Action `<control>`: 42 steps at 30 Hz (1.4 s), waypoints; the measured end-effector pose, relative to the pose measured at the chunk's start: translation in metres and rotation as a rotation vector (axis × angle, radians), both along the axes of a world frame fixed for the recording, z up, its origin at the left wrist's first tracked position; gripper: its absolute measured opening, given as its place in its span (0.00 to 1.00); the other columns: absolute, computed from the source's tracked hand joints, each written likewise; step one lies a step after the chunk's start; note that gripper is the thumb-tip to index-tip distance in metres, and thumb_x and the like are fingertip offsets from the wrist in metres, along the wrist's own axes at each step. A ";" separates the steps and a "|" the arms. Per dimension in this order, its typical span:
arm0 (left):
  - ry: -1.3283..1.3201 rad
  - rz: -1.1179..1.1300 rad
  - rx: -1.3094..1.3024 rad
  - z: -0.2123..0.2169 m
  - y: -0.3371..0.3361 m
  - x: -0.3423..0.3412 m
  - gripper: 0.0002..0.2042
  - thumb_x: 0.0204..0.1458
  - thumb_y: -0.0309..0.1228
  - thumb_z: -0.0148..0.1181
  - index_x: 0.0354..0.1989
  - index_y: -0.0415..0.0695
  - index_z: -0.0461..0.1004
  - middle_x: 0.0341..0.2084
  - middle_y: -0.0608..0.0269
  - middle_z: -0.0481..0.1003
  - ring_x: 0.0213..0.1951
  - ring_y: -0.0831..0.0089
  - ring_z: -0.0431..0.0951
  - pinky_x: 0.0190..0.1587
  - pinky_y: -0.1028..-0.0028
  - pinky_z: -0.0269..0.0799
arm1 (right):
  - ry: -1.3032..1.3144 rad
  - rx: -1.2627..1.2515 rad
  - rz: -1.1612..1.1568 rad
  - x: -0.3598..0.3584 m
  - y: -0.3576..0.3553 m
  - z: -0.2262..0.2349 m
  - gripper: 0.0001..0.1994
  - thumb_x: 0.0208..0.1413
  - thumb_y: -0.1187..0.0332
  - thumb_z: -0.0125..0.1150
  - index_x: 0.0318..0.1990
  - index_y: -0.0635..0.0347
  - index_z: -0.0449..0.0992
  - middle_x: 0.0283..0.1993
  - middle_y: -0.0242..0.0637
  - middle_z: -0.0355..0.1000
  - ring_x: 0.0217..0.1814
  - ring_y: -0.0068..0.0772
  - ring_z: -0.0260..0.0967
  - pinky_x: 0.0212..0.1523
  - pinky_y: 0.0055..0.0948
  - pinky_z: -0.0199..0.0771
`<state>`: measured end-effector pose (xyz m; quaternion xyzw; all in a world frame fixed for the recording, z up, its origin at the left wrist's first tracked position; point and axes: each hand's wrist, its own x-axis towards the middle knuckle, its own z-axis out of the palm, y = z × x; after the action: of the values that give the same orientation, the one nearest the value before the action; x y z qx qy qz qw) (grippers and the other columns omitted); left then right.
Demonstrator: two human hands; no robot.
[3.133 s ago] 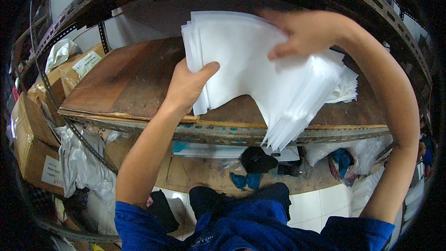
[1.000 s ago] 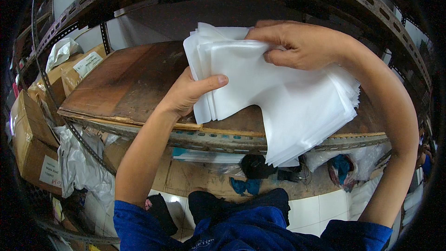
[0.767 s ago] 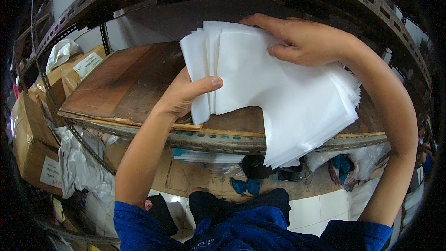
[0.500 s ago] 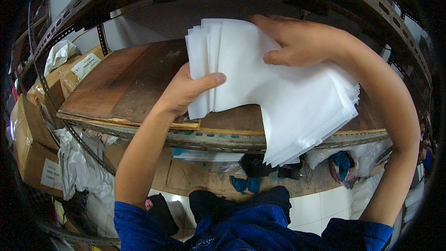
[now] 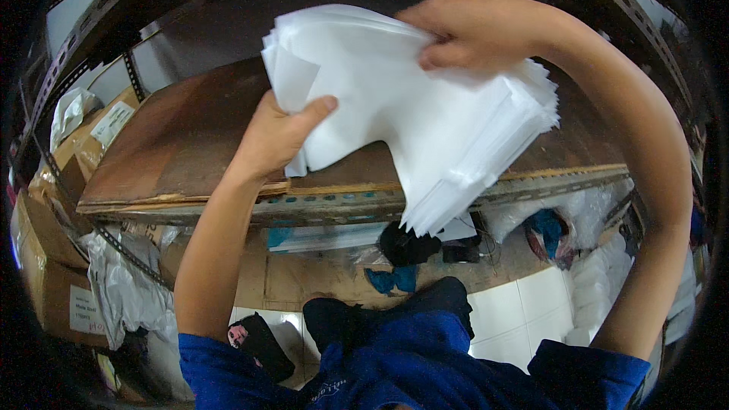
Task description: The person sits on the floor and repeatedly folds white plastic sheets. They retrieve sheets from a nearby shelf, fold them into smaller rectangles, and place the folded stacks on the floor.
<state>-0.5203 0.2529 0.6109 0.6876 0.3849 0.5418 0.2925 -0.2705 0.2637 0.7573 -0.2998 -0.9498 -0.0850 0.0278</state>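
A thick bundle of thin white sheets (image 5: 357,83) hangs bent between my hands, above the front part of a brown wooden shelf board. My left hand (image 5: 285,129) grips its left end, thumb on top and fingers hidden beneath. At that end a corner of the upper sheets is folded over near my thumb. My right hand (image 5: 463,34), slightly blurred, is closed on the far edge right of the middle; its fingertips are partly hidden. The right end fans out in loose layers and droops past the shelf's front edge.
The wooden board (image 5: 175,137) rests on a slotted metal frame (image 5: 342,209). Cardboard boxes (image 5: 53,273) and white plastic wrapping (image 5: 125,288) stand at the left. Under the shelf lie a black item (image 5: 406,243), blue pieces (image 5: 391,279) and clear plastic (image 5: 577,212). A metal beam crosses overhead.
The bundle and both hands have shifted up and left in the picture, and the surroundings have shifted too. A corner now folds over at the left end, and the right end fans out more.
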 end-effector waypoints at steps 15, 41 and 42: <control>0.583 -0.203 0.786 0.077 -0.081 0.144 0.10 0.47 0.24 0.59 0.38 0.40 0.79 0.33 0.57 0.80 0.37 0.64 0.80 0.43 0.70 0.72 | 0.885 -0.200 -0.395 0.170 -0.169 -0.137 0.16 0.57 0.64 0.63 0.48 0.64 0.75 0.41 0.37 0.77 0.45 0.27 0.73 0.48 0.29 0.74; 1.294 -0.723 0.179 -0.166 -0.041 0.321 0.09 0.42 0.27 0.55 0.31 0.40 0.79 0.31 0.46 0.79 0.37 0.48 0.80 0.42 0.52 0.74 | 0.597 -0.208 -0.623 0.242 -0.220 -0.297 0.32 0.41 0.62 0.72 0.54 0.64 0.67 0.45 0.55 0.74 0.46 0.59 0.72 0.48 0.43 0.73; 1.308 -0.711 0.206 -0.161 -0.044 0.330 0.09 0.41 0.26 0.55 0.29 0.38 0.80 0.31 0.45 0.79 0.37 0.49 0.80 0.42 0.54 0.75 | 0.513 -0.230 -0.652 0.234 -0.219 -0.288 0.38 0.40 0.55 0.74 0.56 0.67 0.63 0.47 0.60 0.72 0.47 0.62 0.71 0.48 0.46 0.73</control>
<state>-0.1907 0.2094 0.4496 0.9760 0.1823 -0.0711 0.0958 -0.0370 0.0449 0.4688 -0.5968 -0.7710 0.0944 0.2012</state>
